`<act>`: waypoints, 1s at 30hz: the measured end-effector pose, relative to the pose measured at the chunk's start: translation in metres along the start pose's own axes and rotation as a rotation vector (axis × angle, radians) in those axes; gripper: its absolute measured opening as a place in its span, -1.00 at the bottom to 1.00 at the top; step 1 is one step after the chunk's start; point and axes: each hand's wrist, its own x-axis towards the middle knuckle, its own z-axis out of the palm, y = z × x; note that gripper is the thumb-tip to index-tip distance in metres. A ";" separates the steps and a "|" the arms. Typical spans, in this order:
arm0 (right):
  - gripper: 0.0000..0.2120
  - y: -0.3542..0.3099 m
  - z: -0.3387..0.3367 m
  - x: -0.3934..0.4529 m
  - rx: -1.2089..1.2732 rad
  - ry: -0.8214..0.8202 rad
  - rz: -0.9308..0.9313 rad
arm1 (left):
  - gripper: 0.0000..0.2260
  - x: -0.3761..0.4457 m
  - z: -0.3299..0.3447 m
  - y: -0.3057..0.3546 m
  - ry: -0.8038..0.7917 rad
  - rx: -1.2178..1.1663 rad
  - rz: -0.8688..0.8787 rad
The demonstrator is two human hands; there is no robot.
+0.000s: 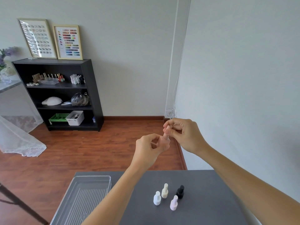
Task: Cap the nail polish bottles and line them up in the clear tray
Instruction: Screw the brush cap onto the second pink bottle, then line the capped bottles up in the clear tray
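I see a pale pink bottle (pixel 166 136), then white (pixel 157 198), cream (pixel 165 191), lilac (pixel 174 203) and black (pixel 180 192) bottles on a dark grey table (pixel 211 200). The clear tray (pixel 84 200) has ribbed lines. The floor (pixel 81 148) is reddish-brown wood, and the shelf (pixel 90 88) is black.

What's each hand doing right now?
Left hand: closed around the pink bottle.
Right hand: pinching that bottle's cap.
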 end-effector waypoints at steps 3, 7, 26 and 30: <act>-0.97 0.010 0.004 -0.007 0.000 0.047 0.025 | -0.93 -0.001 0.011 -0.006 0.024 0.042 0.006; -0.97 0.023 0.006 -0.015 0.030 0.057 0.053 | -0.91 -0.003 0.022 -0.014 0.025 0.063 0.000; -0.97 0.130 -0.004 -0.079 -0.060 -0.095 0.380 | -0.84 -0.041 0.125 -0.122 -0.537 0.621 -0.408; -0.96 0.141 -0.002 -0.082 -0.065 -0.138 0.389 | -0.71 -0.048 0.138 -0.129 -0.553 0.715 -0.427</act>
